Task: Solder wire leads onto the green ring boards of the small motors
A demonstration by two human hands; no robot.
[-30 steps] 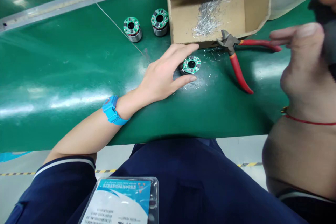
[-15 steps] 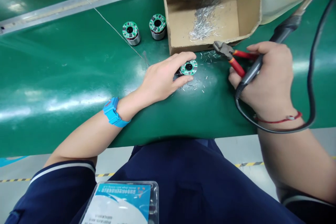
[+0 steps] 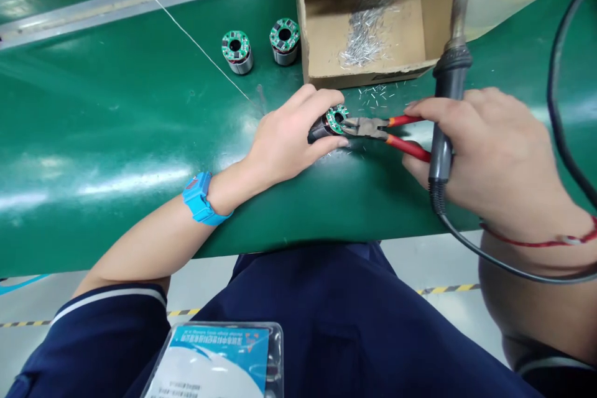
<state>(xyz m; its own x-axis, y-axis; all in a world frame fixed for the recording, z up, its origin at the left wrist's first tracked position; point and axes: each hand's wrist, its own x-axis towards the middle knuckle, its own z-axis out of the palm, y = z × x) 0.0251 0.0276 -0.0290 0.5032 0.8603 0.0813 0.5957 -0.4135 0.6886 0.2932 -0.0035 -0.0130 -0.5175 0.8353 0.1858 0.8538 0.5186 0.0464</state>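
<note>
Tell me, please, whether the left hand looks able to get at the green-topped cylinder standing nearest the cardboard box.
Probably, once the left hand releases its tilted cylinder; nothing seems to block the way to that standing cylinder.

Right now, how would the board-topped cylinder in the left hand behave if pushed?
The cylinder could roll if loosened: it's round-sided and tilted in the left hand. Its exposed green board, dotted with small parts, may be fragile.
</note>
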